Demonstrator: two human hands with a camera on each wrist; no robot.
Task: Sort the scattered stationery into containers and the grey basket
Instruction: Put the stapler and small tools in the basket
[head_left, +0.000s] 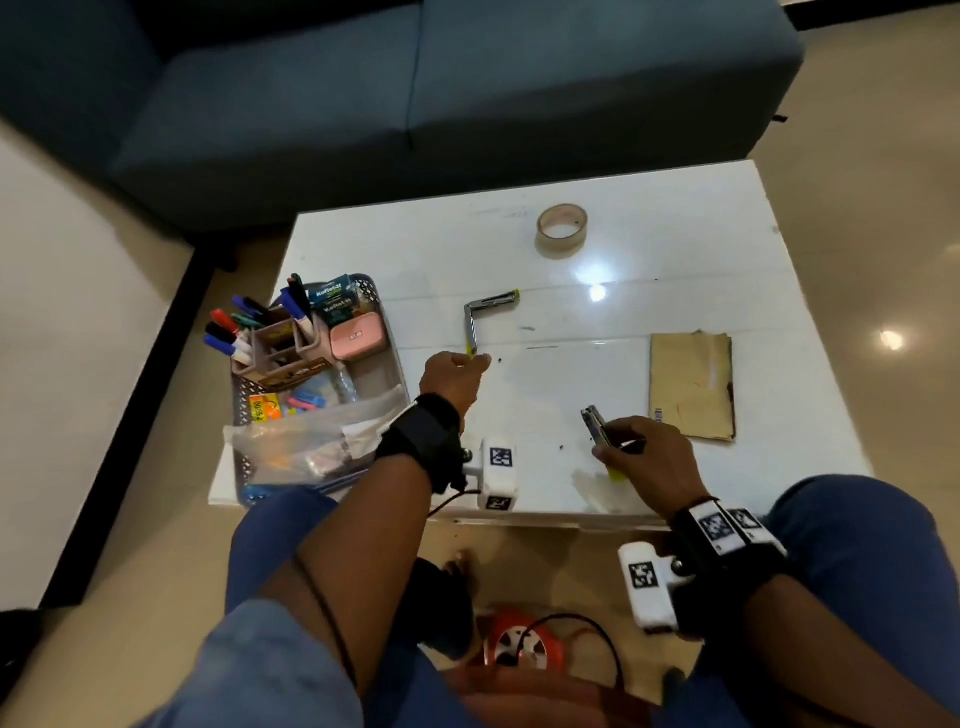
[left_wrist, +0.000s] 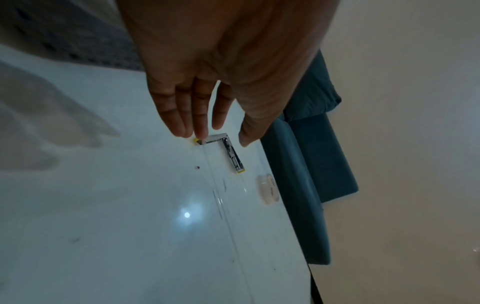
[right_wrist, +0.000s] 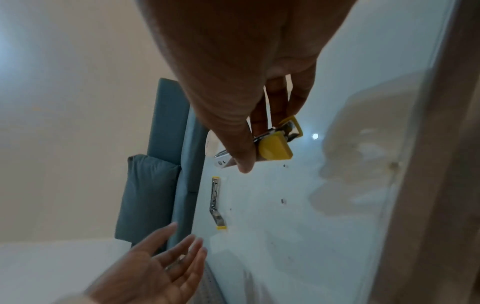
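A bent L-shaped metal stapler part (head_left: 480, 317) with yellow tips lies on the white table (head_left: 597, 322). My left hand (head_left: 462, 371) reaches over its near end. In the left wrist view the fingers (left_wrist: 200, 123) are straight, and one fingertip touches the yellow tip of the part (left_wrist: 230, 153). My right hand (head_left: 623, 441) grips a yellow and metal stapler (head_left: 597, 426) just above the table near the front edge, thumb along its side (right_wrist: 275, 149). The grey basket (head_left: 390, 332) stands at the table's left, left of my left hand.
The basket holds a pink pen holder (head_left: 280, 348) with markers, a pink box, small packets and a clear plastic bag (head_left: 311, 441). A tape roll (head_left: 562, 230) lies at the back. Brown envelopes (head_left: 691, 384) lie at the right. A blue sofa stands beyond the table.
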